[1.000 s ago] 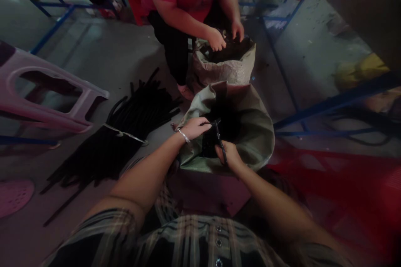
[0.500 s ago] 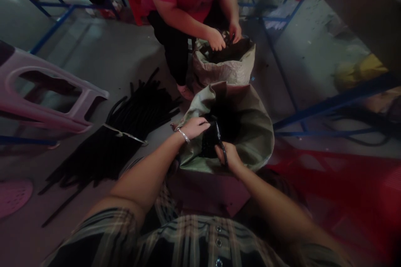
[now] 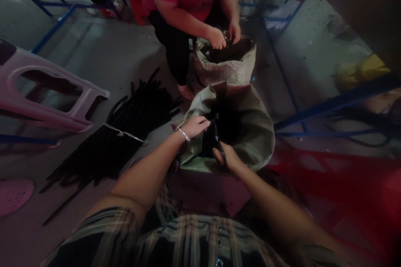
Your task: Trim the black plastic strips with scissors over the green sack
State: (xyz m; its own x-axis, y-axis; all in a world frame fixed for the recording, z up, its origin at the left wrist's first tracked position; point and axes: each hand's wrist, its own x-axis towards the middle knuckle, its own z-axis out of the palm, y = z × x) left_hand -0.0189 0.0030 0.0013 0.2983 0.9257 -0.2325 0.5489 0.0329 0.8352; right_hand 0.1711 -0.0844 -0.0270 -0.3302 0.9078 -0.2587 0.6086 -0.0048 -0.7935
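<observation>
Left hand (image 3: 194, 127): closed, pinching a black piece (image 3: 213, 119) between its fingertips, over the mouth of an upright sack (image 3: 261, 137). Right hand (image 3: 229, 156): closed round the handles of scissors (image 3: 223, 150), blades aimed forward beside the piece; their gap is too dark to read. Handling, as judged: keep the left fingertips clear of the blades, hold the piece steady, and work over the sack so that bits fall inside. Left of the hands: a tied bundle (image 3: 94, 150) of black strips on bare grey floor (image 3: 103, 46); beyond it, a pink stool (image 3: 84, 117). Ahead of the hands: a second sack (image 3: 224, 71), a co-worker's hands (image 3: 216, 39) above it. Right of the hands: a blue bar (image 3: 322, 110), red plastic (image 3: 341, 171). Room dim.
</observation>
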